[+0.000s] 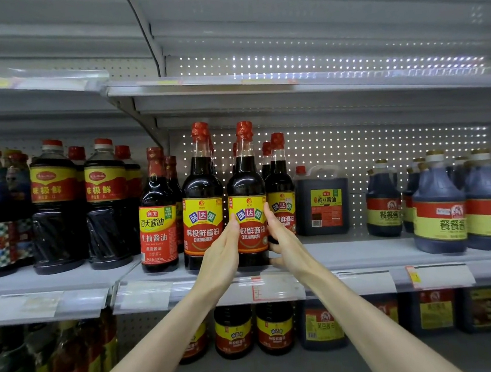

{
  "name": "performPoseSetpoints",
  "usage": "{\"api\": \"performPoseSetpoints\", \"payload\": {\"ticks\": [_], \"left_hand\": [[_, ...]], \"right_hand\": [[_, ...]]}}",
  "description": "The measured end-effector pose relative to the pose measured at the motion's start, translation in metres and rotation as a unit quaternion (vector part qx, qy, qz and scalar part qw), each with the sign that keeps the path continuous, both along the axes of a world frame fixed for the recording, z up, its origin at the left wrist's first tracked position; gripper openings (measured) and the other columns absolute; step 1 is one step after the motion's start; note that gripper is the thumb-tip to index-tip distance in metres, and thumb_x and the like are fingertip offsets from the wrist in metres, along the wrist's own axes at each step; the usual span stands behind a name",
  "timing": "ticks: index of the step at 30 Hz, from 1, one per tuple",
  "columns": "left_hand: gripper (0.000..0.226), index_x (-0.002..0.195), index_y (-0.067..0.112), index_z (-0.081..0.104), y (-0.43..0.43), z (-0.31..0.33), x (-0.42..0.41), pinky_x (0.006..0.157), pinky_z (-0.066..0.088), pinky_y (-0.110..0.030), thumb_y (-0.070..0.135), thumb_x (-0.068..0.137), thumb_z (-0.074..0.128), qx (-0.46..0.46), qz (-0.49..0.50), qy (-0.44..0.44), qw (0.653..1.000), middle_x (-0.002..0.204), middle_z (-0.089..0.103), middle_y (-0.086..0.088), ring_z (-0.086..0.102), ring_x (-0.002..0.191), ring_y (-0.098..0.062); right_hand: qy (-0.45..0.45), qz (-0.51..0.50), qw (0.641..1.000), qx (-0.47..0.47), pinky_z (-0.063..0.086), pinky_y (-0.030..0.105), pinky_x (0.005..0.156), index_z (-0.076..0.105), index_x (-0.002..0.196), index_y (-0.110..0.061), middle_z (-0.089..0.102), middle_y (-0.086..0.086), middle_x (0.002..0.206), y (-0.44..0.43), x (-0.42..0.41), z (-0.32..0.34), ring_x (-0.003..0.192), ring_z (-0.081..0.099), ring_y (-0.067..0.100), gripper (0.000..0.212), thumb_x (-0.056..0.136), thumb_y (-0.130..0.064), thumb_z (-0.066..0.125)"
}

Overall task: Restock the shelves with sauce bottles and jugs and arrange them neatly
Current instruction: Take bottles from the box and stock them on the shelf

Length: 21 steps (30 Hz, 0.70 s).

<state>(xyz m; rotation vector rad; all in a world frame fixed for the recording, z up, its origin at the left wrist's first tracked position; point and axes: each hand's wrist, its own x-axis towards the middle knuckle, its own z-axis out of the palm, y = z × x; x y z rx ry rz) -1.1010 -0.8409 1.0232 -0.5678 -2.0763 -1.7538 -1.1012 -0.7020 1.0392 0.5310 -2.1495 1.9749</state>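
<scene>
A dark soy sauce bottle (245, 185) with a red cap and a yellow-and-red label stands upright at the front edge of the middle shelf (348, 255). My left hand (222, 253) presses flat against its left side and my right hand (284, 241) against its right side, so both hold it. A matching bottle (201, 195) stands just to its left and another (280, 188) just behind to its right. A dark square jug (321, 200) sits further right on the same shelf.
Large dark bottles (54, 208) fill the shelf's left part and rounded jugs (439, 204) its right. A bare gap lies between the square jug and those jugs. The upper shelf (259, 83) holds nothing I can see. More bottles (233, 332) stand below.
</scene>
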Motion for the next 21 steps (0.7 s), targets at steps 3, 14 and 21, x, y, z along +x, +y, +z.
{"api": "performPoseSetpoints", "payload": {"ticks": [3,14,21], "left_hand": [[0.05,0.141,0.04,0.042,0.001,0.0013,0.0007,0.091,0.039,-0.017,0.06,0.097,0.027,0.0,0.0,-0.004,1.0,0.128,0.056,0.019,0.051,0.117,0.003],[0.055,0.143,0.036,0.041,0.001,0.0014,0.0068,0.098,0.035,-0.021,0.061,0.096,0.026,-0.01,-0.006,0.006,1.0,0.129,0.055,0.019,0.049,0.12,0.0],[0.059,0.144,0.038,0.039,-0.0008,-0.0008,0.001,0.101,0.036,-0.023,0.065,0.094,0.026,-0.02,-0.012,0.001,1.0,0.136,0.054,0.017,0.048,0.125,-0.001]], "right_hand": [[0.0,-0.002,1.0,-0.002,0.036,0.034,0.093,0.025,0.151,-0.034,0.038,-0.002,0.151,0.0021,-0.0003,0.0006,0.118,0.042,0.01,0.06,0.097,-0.058,0.03],[0.005,-0.006,1.0,-0.008,0.038,0.031,0.092,0.024,0.152,-0.031,0.039,-0.002,0.15,0.0013,0.0011,0.0022,0.116,0.043,0.009,0.059,0.099,-0.055,0.03],[0.013,-0.02,1.0,0.002,0.041,0.024,0.085,0.025,0.152,-0.032,0.041,-0.004,0.149,0.0004,0.0017,-0.0002,0.112,0.046,0.007,0.059,0.099,-0.056,0.03]]}}
